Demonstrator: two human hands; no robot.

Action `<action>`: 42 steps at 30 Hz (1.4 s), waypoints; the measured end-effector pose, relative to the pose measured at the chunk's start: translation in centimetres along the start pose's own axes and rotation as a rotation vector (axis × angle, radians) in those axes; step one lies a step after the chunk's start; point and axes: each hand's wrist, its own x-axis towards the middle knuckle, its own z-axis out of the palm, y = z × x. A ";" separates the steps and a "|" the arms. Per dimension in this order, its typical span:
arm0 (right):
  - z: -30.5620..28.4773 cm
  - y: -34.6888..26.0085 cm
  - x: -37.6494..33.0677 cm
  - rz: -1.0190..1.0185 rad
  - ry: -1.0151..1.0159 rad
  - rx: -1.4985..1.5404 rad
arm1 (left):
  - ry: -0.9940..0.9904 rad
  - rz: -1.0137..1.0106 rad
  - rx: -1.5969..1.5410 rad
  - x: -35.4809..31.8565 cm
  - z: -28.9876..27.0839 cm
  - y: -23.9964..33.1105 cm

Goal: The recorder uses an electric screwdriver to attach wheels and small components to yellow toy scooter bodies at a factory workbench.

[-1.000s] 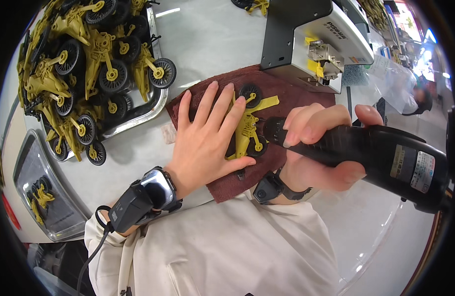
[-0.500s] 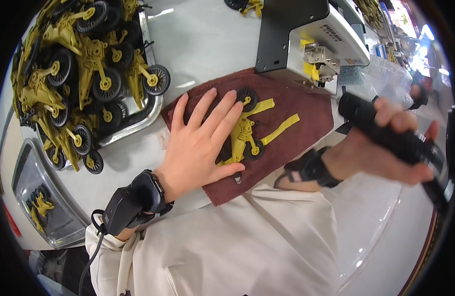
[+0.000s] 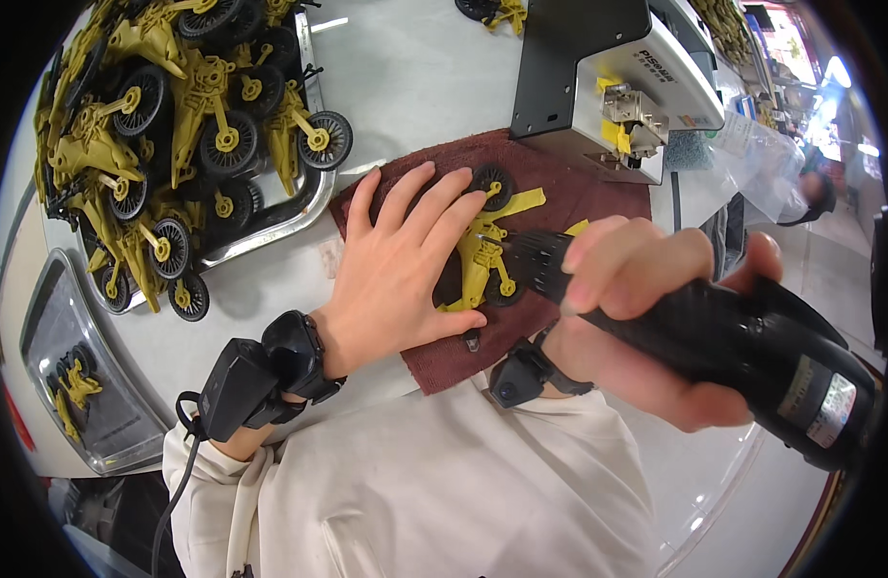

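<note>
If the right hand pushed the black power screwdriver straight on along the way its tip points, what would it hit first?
Most likely the yellow toy motorbike on the dark red cloth. The right hand aims the black power screwdriver at its frame, with the tip seemingly already at it, beside the left hand fingers. Depth is unclear.

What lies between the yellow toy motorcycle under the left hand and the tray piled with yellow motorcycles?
In the head view, the left hand covers most of that stretch, pressing the toy motorcycle onto the maroon cloth; past the cloth's edge, bare white table reaches the tray.
</note>
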 end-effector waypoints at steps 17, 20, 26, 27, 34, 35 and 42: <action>-1.6 -0.2 0.8 -0.103 0.317 -0.141 | 0.001 0.017 0.034 0.7 0.3 0.2; -5.0 -2.3 4.1 -0.203 0.588 -0.331 | -0.012 -0.012 0.050 0.0 0.3 0.2; -6.0 1.1 7.5 -0.042 0.555 -0.645 | -0.025 -0.009 0.031 0.7 0.1 0.6; -6.3 0.7 7.1 0.003 0.473 -0.559 | -0.024 -0.021 0.042 0.5 0.0 0.6; -3.3 0.3 2.0 -0.004 0.149 -0.133 | -0.020 -0.014 0.046 0.5 0.1 0.6; -2.9 0.8 1.9 0.017 0.116 -0.107 | -0.024 -0.016 0.043 0.2 0.0 0.7; -1.1 3.5 1.5 0.210 0.212 -0.224 | -0.027 -0.026 0.017 0.3 0.1 0.4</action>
